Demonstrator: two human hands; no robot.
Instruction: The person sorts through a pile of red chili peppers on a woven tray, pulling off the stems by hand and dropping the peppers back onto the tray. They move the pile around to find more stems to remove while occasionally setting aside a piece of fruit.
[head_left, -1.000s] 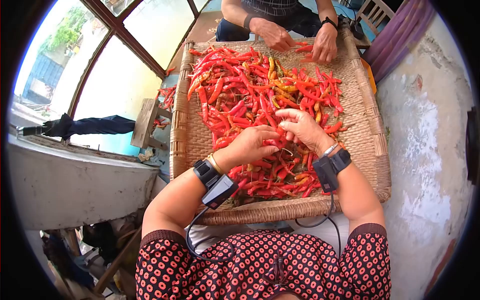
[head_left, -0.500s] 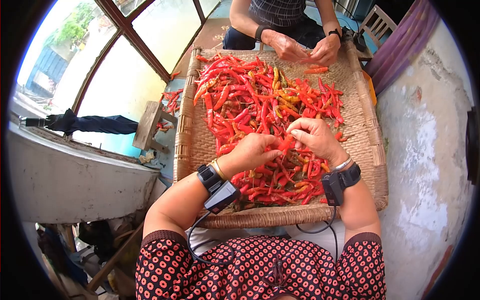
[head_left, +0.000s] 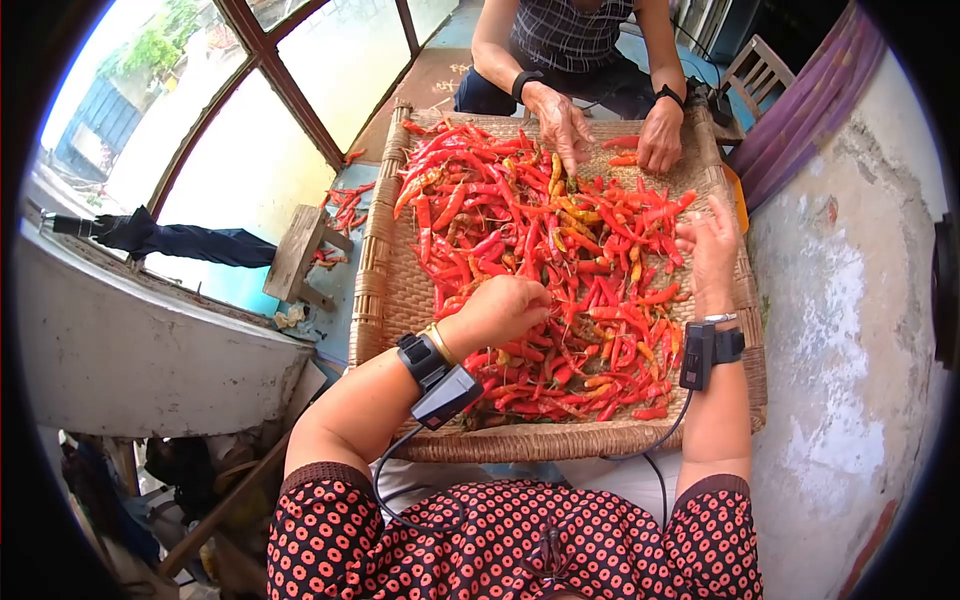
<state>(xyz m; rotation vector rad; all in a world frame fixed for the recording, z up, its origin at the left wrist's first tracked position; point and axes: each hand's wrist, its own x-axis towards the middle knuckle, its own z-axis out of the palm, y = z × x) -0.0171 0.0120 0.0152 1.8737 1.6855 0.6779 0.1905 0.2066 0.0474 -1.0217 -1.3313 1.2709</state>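
Note:
A broad heap of red chili peppers (head_left: 600, 290), with a few orange and yellow ones, lies on a woven rattan tray (head_left: 400, 300). Above the near left part of the heap is my left hand (head_left: 500, 312), fingers curled closed; whatever is inside them is hidden. My right hand (head_left: 712, 250) is at the right edge of the heap, fingers apart and partly bent, no pepper visible in it. Each of my wrists wears a strap with a black box and cable.
Across the tray, another person's hands (head_left: 565, 125) reach to the peppers, beside a few separate chilies (head_left: 622, 150). A wooden stool (head_left: 298, 255) and folded umbrella (head_left: 215, 245) are at left by the window. A rough wall (head_left: 840, 300) stands close on the right.
My right hand has left my left hand and moved right, its fingers spreading. My left hand stays nearly in place. The other person's hands have separated, one reaching down to the heap.

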